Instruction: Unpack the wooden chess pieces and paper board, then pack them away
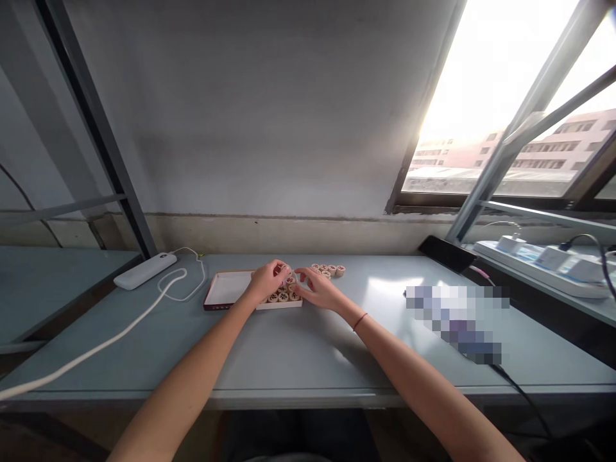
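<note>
My left hand (268,280) is over the box tray, its fingers pinched together near a small, clear, shiny bit that I cannot make out. Facing it, my right hand (318,289) has thumb and fingers apart at the tray's right end, close to the pieces. Round wooden Chinese chess pieces (283,297) with dark characters lie in rows in the white tray (279,306), partly hidden by both hands. Left of them is the shallow dark red box lid (230,289), white inside. Behind my right hand, several more chess pieces (332,269) sit on the desk.
A white power strip (145,271) with a cable lies at the desk's (289,359) back left. At right are a blurred-out item (455,324) with a black cable, a dark phone-like slab (447,253), and another power strip (539,266) with plugs. Metal posts flank the desk.
</note>
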`<action>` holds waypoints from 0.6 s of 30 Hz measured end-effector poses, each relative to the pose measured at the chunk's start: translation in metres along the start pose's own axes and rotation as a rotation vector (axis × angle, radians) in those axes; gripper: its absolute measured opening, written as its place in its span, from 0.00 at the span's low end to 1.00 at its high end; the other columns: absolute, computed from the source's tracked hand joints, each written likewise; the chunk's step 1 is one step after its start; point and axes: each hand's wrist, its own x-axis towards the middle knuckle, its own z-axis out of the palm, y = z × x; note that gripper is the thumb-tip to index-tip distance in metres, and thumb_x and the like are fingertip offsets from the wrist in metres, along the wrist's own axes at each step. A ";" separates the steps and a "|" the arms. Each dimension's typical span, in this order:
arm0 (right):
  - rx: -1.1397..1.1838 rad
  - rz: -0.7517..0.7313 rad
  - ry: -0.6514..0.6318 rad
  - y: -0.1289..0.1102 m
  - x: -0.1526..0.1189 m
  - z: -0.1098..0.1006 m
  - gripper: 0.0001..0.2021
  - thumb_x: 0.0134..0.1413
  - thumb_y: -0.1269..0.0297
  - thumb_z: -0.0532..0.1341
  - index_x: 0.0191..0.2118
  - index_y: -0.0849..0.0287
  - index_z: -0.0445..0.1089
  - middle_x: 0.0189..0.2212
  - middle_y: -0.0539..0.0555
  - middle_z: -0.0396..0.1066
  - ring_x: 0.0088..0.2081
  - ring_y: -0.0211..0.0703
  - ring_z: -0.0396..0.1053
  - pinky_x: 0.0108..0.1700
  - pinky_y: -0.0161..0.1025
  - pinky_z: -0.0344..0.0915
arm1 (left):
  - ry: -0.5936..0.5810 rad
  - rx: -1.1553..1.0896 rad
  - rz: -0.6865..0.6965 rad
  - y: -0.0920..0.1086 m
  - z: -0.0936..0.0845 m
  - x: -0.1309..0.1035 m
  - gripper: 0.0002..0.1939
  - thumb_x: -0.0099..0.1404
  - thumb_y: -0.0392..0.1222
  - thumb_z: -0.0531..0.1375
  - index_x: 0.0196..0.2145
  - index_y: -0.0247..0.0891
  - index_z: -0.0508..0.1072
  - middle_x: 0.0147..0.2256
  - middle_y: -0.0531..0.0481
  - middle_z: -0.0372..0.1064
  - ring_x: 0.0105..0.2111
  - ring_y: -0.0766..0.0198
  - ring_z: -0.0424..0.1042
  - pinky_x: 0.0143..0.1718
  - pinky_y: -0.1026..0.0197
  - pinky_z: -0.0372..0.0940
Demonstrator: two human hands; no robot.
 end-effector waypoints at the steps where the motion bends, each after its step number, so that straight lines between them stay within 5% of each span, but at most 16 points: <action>1: 0.040 0.007 0.021 -0.001 0.001 -0.001 0.20 0.54 0.51 0.54 0.45 0.60 0.67 0.34 0.55 0.68 0.30 0.40 0.63 0.33 0.37 0.58 | -0.015 -0.090 0.030 0.002 0.000 0.000 0.16 0.63 0.53 0.50 0.38 0.42 0.70 0.35 0.50 0.74 0.37 0.59 0.71 0.41 0.59 0.62; 10: 0.332 0.135 0.013 0.000 0.008 -0.007 0.15 0.52 0.54 0.52 0.25 0.60 0.64 0.18 0.47 0.59 0.22 0.34 0.56 0.25 0.33 0.52 | -0.073 -0.311 0.094 0.014 0.003 -0.008 0.17 0.62 0.54 0.52 0.38 0.40 0.71 0.36 0.50 0.73 0.36 0.61 0.71 0.38 0.62 0.65; 15: 0.159 0.407 0.284 0.028 0.006 -0.037 0.15 0.50 0.57 0.48 0.22 0.60 0.64 0.19 0.49 0.60 0.23 0.35 0.56 0.25 0.33 0.50 | -0.050 -0.306 0.059 0.013 -0.001 -0.008 0.18 0.61 0.55 0.53 0.40 0.39 0.71 0.38 0.49 0.73 0.38 0.60 0.71 0.39 0.62 0.66; 18: 0.003 0.588 0.187 0.049 0.000 -0.053 0.16 0.50 0.58 0.47 0.20 0.60 0.63 0.18 0.50 0.60 0.22 0.36 0.55 0.24 0.34 0.49 | -0.071 -0.320 0.063 0.009 0.000 -0.007 0.19 0.62 0.53 0.53 0.44 0.40 0.70 0.36 0.50 0.73 0.35 0.62 0.72 0.37 0.62 0.67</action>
